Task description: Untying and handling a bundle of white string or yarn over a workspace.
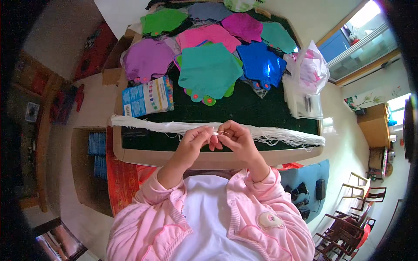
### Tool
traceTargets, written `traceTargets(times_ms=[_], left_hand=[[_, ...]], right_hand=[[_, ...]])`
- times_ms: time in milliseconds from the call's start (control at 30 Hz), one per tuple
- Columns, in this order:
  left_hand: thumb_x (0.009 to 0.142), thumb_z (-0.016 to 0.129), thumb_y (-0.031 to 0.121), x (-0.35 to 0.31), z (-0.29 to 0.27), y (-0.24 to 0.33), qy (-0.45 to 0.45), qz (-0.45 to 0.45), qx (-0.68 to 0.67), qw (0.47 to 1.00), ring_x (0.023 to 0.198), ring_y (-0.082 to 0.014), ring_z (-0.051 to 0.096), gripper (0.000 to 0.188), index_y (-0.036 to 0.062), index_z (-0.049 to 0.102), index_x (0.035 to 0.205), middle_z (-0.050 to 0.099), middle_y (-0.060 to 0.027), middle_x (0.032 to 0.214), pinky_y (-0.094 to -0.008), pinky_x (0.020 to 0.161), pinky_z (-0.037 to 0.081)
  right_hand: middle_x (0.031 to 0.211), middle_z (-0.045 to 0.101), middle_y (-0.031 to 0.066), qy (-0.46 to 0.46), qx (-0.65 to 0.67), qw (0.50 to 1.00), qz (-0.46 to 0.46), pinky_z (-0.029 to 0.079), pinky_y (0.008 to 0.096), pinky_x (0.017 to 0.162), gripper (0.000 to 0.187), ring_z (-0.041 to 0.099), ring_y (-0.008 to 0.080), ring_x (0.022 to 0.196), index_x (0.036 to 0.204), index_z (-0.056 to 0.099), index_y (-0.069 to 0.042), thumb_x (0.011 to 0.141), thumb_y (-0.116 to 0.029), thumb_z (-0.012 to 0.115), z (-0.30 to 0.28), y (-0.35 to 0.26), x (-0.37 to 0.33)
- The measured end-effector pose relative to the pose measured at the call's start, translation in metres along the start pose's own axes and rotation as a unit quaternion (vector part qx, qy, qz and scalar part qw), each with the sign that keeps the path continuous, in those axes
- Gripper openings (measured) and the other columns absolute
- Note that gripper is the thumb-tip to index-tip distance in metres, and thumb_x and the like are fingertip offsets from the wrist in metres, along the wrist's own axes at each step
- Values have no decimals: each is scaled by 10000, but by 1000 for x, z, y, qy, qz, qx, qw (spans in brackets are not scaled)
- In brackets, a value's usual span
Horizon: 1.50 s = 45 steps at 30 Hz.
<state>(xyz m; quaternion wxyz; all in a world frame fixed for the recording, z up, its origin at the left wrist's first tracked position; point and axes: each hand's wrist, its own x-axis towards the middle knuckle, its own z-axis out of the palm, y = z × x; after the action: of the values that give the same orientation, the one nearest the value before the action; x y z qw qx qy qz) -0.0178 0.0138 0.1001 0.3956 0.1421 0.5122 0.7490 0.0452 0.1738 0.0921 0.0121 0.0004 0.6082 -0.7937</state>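
A long bundle of white string (285, 134) lies across the near part of the dark green table top, running left and right behind my hands. My left hand (195, 142) is closed in a pinch on a thin white string. Close beside it, my right hand (239, 140) also pinches white string, with a small loop showing at the fingertips. A small white bit shows between the two hands; whether it is a knot or a separate piece is too small to tell. Farther back lies a teal shiny hexagon-like sheet (210, 69) with round tabs, on top of other coloured ones.
Around it lie more such pieces: a purple one (148, 60), a blue one (262, 65) and a green one (164, 21). A blue and white printed pack (146, 96) sits at left. Clear plastic bags (303, 98) lie at right. The table's tan edge (143, 156) runs before me.
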Motion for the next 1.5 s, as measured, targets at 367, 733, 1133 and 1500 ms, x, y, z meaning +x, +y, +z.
traceTargets(times_ms=[367, 733, 1133, 1500], left_hand=[[933, 460, 258, 0, 2, -7, 87, 22, -76, 993, 663, -173, 612, 260, 16, 551, 905, 612, -84, 778, -285, 566, 510], [917, 434, 444, 14, -25, -13, -9, -272, -197, 942, 629, -156, 570, 435, 38, 565, 1005, 610, -68, 771, -266, 542, 444], [790, 668, 55, -7, -11, 7, 32, -86, 30, 995, 581, -81, 525, 51, 25, 636, 816, 606, -45, 743, -209, 494, 402], [769, 649, -9, -4, -15, 0, 77, 124, 371, 917, 646, -97, 576, 65, -12, 640, 834, 618, -49, 741, -229, 560, 452]], right_hand=[[778, 564, -2, 39, 44, 998, 8, 404, 147, 581, 75, 515, 23, 681, 894, 518, 5, 842, 24, 569, 1, -2, 7], [704, 493, -65, -18, 7, 1000, 7, 301, 145, 517, 64, 398, -16, 609, 898, 559, -6, 843, -6, 591, -1, -1, -2], [660, 437, -84, 14, -31, 999, 36, 245, 156, 478, 54, 330, -24, 570, 858, 560, -18, 853, -57, 597, -18, 11, -2], [766, 623, 104, 8, -367, 924, -107, 442, 260, 583, 92, 573, 139, 658, 905, 598, 9, 849, -55, 564, -4, -36, -7]])
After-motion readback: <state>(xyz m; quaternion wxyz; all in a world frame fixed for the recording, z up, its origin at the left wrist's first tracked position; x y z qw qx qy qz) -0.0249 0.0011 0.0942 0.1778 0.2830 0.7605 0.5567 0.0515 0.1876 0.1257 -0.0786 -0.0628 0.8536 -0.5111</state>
